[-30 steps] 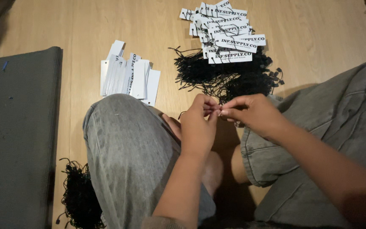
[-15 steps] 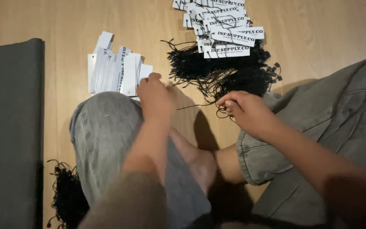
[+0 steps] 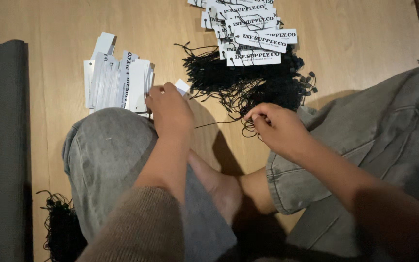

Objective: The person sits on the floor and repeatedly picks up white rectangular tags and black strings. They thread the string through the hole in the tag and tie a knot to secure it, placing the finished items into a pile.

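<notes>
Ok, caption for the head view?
Left hand picks a white tag from the stack; right hand pinches black string.

Head camera looking steeply down over the seated person's lap onto a wooden floor.

The single view is sitting at head height and facing almost straight down and slightly forward, close enough that the bent knees in grey trousers (image 3: 107,160) are filling the lower half. The left hand (image 3: 169,109) and right hand (image 3: 277,127) are falling near the middle of the frame, the white tags (image 3: 117,82) and the black string pile (image 3: 248,82) are lying toward the top edge, and a dark mat (image 3: 1,145) is running down the left border.
</notes>
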